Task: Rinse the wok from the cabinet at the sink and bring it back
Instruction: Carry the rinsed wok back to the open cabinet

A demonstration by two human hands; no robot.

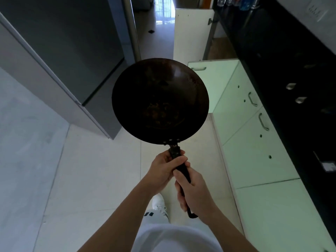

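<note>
A dark round wok with a long black handle is held out in front of me above the floor, its bowl facing up. My left hand grips the handle just behind the rivets. My right hand grips the handle further back, with the handle's end sticking out below it. The sink is not in view.
Pale green cabinet doors with metal handles run along the right under a black countertop. One white cabinet door stands open ahead. A grey refrigerator stands at the left. Pale floor tiles lie below, and a doorway lies ahead.
</note>
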